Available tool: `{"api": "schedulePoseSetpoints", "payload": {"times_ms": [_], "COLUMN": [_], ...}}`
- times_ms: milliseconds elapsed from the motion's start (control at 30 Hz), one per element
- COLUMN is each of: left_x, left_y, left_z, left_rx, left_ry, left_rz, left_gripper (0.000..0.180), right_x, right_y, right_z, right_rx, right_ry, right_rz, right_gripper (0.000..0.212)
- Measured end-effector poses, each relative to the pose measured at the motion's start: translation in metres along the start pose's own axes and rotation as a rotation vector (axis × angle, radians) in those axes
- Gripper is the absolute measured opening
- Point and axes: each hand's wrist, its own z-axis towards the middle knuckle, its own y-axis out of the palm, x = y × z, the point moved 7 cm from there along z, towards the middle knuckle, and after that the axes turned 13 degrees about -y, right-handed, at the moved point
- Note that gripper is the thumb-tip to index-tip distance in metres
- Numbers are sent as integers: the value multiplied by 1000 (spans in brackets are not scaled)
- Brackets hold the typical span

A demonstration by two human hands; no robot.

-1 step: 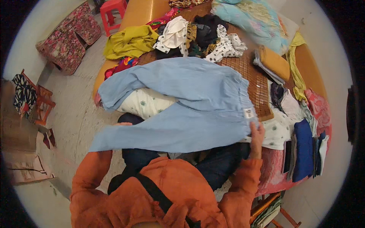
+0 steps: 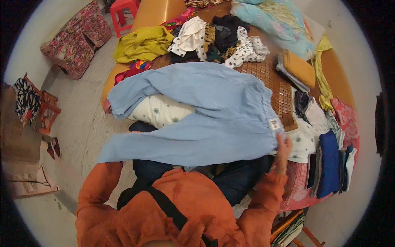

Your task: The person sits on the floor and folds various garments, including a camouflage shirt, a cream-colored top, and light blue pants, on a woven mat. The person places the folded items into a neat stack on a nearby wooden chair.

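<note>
A pair of light blue trousers (image 2: 197,136) with an elastic waist is spread sideways in front of me, waistband to the right. My right hand (image 2: 283,150) pinches the near corner of the waistband, just below a small white label. The near trouser leg covers most of my left hand (image 2: 134,131); only a sliver shows above the leg's upper edge, so its grip is hidden. Between the two legs a white cushion or cloth with green motifs (image 2: 160,111) shows through. The far leg lies across it toward the left.
Beyond the trousers lie a yellow-green garment (image 2: 144,43), a black-dotted white garment (image 2: 247,49) and other loose clothes on a woven mat (image 2: 282,96). Folded mustard cloth (image 2: 298,68) and an upright folded blue garment (image 2: 328,160) are to the right. A red stool (image 2: 123,14) stands far left.
My right hand has shifted slightly to the right, and the waistband has moved with it. The near leg looks a little more stretched out.
</note>
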Motion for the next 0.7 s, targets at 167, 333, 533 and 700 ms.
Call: {"api": "schedulePoseSetpoints", "payload": {"times_ms": [167,333,533,700], "left_x": [-42,-58,-68,-56], "left_y": [-30,-59,-67,-55], "left_z": [-12,-14,-57,-85], "left_rx": [150,277,287,24], "left_ry": [-16,6,64,292], "left_rz": [-390,-543,-711,-504], "left_gripper": [46,44,43,45], "right_x": [5,73,45,-42], "right_y": [-56,-74,-59,-36], "right_z": [-26,-65,-94,-107], "right_rx": [108,-155,-113,-163], "right_ry": [37,44,113,-126], "right_rz": [-114,-176,-153,-211], "right_gripper": [15,21,52,57]}}
